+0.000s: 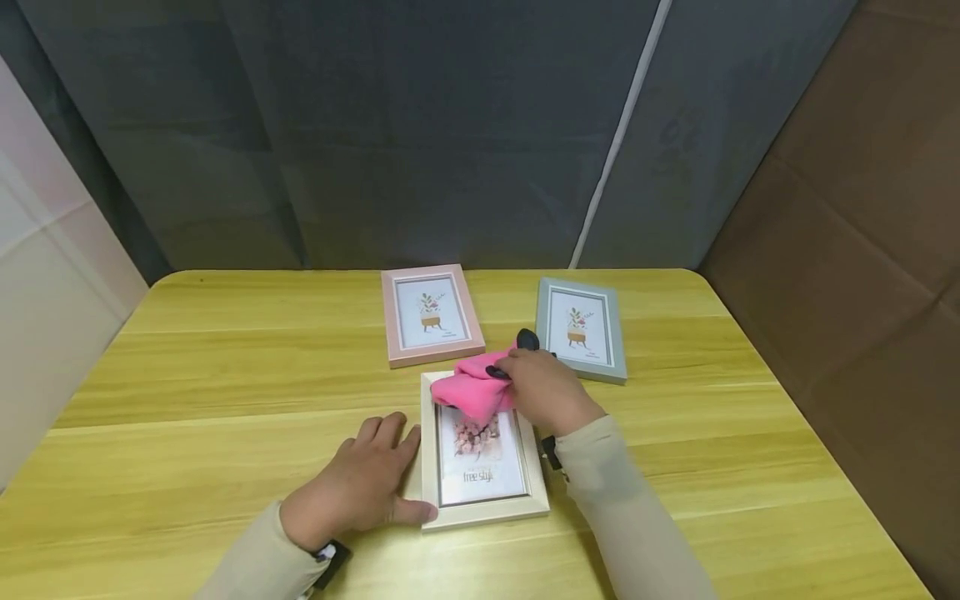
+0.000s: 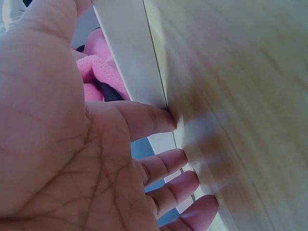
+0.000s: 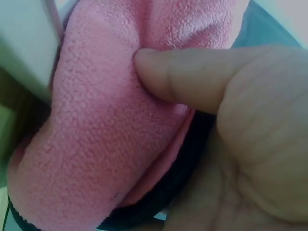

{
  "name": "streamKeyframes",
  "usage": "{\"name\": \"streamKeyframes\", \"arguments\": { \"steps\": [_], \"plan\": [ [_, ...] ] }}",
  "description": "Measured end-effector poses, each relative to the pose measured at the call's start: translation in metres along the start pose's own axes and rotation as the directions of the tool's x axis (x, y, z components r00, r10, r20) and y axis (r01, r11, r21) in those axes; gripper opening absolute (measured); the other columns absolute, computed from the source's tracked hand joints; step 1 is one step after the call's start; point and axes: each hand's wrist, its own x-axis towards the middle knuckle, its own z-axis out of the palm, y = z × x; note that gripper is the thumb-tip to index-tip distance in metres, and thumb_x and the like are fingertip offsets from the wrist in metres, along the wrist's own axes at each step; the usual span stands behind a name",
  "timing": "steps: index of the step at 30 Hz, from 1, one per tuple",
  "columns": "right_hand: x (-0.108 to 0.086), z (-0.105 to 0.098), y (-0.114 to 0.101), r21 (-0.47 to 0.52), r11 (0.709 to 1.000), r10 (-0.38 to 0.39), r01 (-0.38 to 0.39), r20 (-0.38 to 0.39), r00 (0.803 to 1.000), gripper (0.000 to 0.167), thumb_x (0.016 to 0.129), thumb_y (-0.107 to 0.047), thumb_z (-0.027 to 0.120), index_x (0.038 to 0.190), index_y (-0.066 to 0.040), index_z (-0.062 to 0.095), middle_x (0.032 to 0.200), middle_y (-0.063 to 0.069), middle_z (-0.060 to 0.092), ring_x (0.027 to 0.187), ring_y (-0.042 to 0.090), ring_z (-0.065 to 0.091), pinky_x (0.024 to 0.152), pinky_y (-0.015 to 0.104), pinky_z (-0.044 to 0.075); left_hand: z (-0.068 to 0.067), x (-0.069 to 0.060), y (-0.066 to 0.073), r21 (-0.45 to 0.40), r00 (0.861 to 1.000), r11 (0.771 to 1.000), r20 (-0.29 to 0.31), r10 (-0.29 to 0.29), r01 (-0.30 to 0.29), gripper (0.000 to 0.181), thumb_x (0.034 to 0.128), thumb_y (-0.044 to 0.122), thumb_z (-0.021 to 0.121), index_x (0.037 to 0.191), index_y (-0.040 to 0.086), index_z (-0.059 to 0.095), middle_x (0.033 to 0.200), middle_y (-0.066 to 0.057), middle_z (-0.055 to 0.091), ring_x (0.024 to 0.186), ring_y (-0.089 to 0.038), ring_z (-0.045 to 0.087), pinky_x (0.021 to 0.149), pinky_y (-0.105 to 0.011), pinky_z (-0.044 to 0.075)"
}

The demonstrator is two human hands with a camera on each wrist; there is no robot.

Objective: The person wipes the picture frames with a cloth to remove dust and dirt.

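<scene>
A cream picture frame (image 1: 486, 515) lies face up on the table, showing a pink flower print with lettering. My right hand (image 1: 551, 390) grips a bunched pink cloth (image 1: 477, 390) with black edging over the frame's upper part. The right wrist view shows the thumb (image 3: 178, 77) pressing into the fleecy cloth (image 3: 96, 110). My left hand (image 1: 356, 483) rests at the frame's left side, its thumb on the lower left corner. In the left wrist view its fingers (image 2: 166, 161) reach down to the tabletop beside the frame's edge (image 2: 130, 48), fairly straight and spread.
A pink picture frame (image 1: 437, 357) lies behind the cream one, and a grey-green picture frame (image 1: 619, 350) lies behind to the right, near my right hand. Both show a potted plant print. The wooden table (image 1: 225, 375) ends at a dark curtain (image 1: 412, 133).
</scene>
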Motion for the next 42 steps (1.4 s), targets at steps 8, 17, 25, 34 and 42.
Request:
{"name": "streamKeyframes", "arguments": {
  "steps": [8, 17, 25, 34, 42],
  "plan": [
    [0.005, 0.011, -0.019, -0.032, 0.993, -0.112, 0.110, -0.065, 0.992, 0.036, 0.096, -0.022, 0.067, 0.131, -0.013, 0.065, 0.126, 0.010, 0.065, 0.107, 0.032, 0.062, 0.090, 0.045, 0.053, 0.000, -0.001, -0.001, 0.023, 1.000, 1.000, -0.015, 0.007, -0.007, 0.108, 0.0744, 0.071, 0.070, 0.144, -0.007, 0.044, 0.146, -0.029, 0.035, 0.127, -0.048, 0.036, 0.088, -0.063, 0.044],
    [0.007, 0.019, -0.035, 0.078, 0.980, -0.177, 0.180, -0.049, 0.983, 0.037, 0.098, -0.026, 0.064, 0.133, -0.016, 0.063, 0.126, 0.004, 0.065, 0.111, 0.023, 0.062, 0.098, 0.039, 0.048, -0.001, -0.002, 0.000, 0.015, 0.999, 1.000, -0.040, 0.011, -0.010, 0.109, 0.0734, 0.069, 0.073, 0.146, -0.007, 0.041, 0.145, -0.033, 0.034, 0.128, -0.049, 0.036, 0.086, -0.065, 0.045],
    [0.000, 0.004, -0.008, -0.006, 0.999, -0.033, 0.033, -0.039, 0.999, 0.027, 0.095, -0.021, 0.067, 0.121, -0.014, 0.069, 0.119, 0.006, 0.066, 0.099, 0.028, 0.061, 0.083, 0.043, 0.052, 0.001, 0.001, 0.003, -0.002, 1.000, 1.000, -0.010, -0.007, 0.007, 0.109, 0.0730, 0.070, 0.072, 0.145, -0.006, 0.044, 0.146, -0.029, 0.035, 0.128, -0.048, 0.036, 0.091, -0.064, 0.044],
    [0.003, 0.003, 0.002, -0.035, 0.999, -0.003, 0.001, -0.064, 0.998, 0.024, 0.095, -0.017, 0.066, 0.117, -0.010, 0.070, 0.115, 0.010, 0.067, 0.097, 0.030, 0.062, 0.084, 0.044, 0.053, 0.002, 0.001, 0.002, -0.006, 1.000, 1.000, 0.001, -0.016, 0.016, 0.108, 0.0731, 0.070, 0.072, 0.144, -0.007, 0.045, 0.146, -0.029, 0.035, 0.129, -0.049, 0.035, 0.093, -0.064, 0.042],
    [0.009, 0.020, -0.027, -0.030, 0.987, -0.161, 0.159, -0.076, 0.984, 0.032, 0.095, -0.024, 0.066, 0.125, -0.014, 0.067, 0.120, 0.006, 0.065, 0.101, 0.024, 0.061, 0.091, 0.038, 0.051, 0.001, -0.001, 0.000, 0.012, 1.000, 1.000, -0.023, -0.006, 0.006, 0.111, 0.0721, 0.071, 0.072, 0.146, -0.007, 0.042, 0.147, -0.030, 0.033, 0.127, -0.048, 0.036, 0.087, -0.063, 0.045]
  ]
}}
